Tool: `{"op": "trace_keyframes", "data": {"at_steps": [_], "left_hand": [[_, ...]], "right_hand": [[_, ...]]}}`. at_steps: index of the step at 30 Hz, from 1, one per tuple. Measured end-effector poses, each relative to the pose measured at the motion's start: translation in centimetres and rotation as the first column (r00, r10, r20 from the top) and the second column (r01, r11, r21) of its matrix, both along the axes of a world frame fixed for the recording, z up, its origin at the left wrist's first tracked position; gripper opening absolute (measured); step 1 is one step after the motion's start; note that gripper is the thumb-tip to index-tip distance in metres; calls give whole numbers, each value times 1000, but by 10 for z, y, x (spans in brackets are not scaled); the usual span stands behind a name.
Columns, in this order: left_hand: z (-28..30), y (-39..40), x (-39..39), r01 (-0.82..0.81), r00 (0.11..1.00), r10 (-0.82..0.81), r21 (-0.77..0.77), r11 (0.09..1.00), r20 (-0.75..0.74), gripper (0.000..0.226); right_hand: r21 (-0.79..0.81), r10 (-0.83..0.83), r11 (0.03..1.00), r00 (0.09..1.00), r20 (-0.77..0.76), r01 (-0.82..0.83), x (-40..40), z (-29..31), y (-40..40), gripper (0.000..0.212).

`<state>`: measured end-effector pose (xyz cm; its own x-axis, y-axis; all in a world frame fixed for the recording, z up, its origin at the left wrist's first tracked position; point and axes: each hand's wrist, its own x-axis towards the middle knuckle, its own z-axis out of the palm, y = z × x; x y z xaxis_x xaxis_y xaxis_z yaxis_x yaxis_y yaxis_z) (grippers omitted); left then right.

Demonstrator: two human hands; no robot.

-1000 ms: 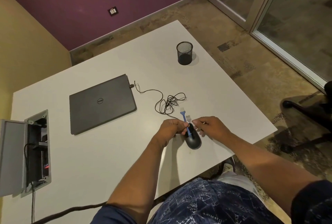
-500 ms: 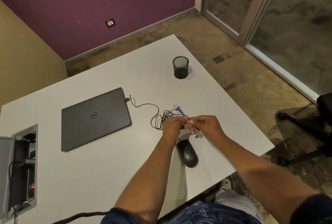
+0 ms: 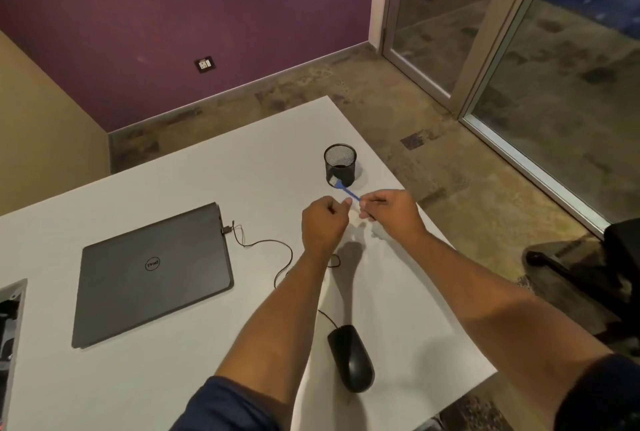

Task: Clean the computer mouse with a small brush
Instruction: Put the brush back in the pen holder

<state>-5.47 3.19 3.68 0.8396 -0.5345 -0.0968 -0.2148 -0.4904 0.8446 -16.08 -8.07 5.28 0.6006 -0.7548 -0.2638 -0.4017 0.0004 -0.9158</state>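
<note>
Both hands have lifted off the mouse (image 3: 351, 363), now lying untouched on the table (image 3: 173, 378) well behind the fingers. Right hand (image 3: 389, 211) pinches the brush (image 3: 346, 190); left hand (image 3: 323, 223) is curled beside it, apparently holding nothing. Brushing has paused, perhaps ended.
</note>
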Motion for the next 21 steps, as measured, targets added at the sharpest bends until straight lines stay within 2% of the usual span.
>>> {"op": "trace_keyframes", "data": {"at_steps": [2, 4, 7, 14, 18, 21], "left_hand": [[3, -14, 15, 54, 989, -66, 90, 994, 135, 23], [0, -27, 30, 154, 946, -204, 206, 966, 252, 46], [-10, -46, 51, 242, 850, -410, 446, 862, 331, 78], [-34, -64, 65, 233, 764, -562, 677, 698, 317, 81], [-44, -64, 68, 241, 742, -607, 732, 638, 284, 78], [-51, -63, 71, 255, 728, -632, 749, 611, 267, 76]], "right_hand": [[-81, -16, 997, 1000, 2, 16, 18, 5, -23, 9], [-175, -22, 984, 1000, -23, 17, 33, 9, -43, 4], [-370, -4, 929, 996, -85, -28, 51, 16, -66, 6], [-661, 93, 696, 949, -303, -279, 88, 13, -100, 18], [-659, 166, 560, 847, -506, -503, 106, 2, -108, 21], [-623, 174, 516, 784, -595, -588, 113, -4, -109, 22]]}}
